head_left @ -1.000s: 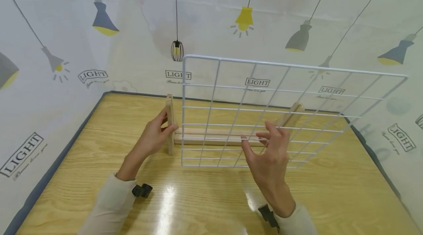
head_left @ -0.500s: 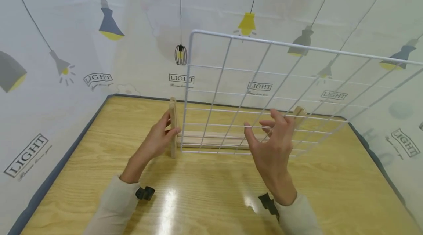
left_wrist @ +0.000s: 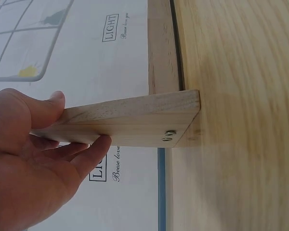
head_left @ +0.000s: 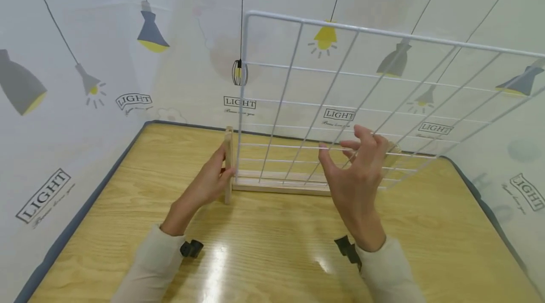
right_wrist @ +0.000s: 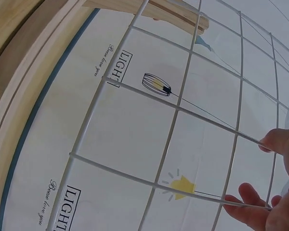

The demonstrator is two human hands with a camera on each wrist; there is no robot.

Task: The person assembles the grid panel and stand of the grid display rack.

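Observation:
A white wire grid panel (head_left: 355,29) hangs in the air, held by my right hand (head_left: 357,184), whose thumb and fingers are hooked on its wires. My left hand (head_left: 207,181) grips the left upright (head_left: 228,144) of a wooden stand, thumb on one side and fingers on the other. A long wooden bar (head_left: 276,190) joins this upright to a right upright (head_left: 395,148), partly hidden behind the right hand and grid. The panel's lower edge appears just above or behind the bar; contact cannot be told. Two screw heads (left_wrist: 170,133) show in the upright's outer face.
The stand rests on a wood-grain table (head_left: 272,251) with a dark blue edge (head_left: 85,208). Behind and beside it rise white walls (head_left: 191,57) printed with hanging lamps and "LIGHT" lettering. A dark wrist mount sits on each sleeve.
My right hand has moved the grid panel up and away from me, so its lower edge now lines up with the bar. The left hand keeps its hold on the upright.

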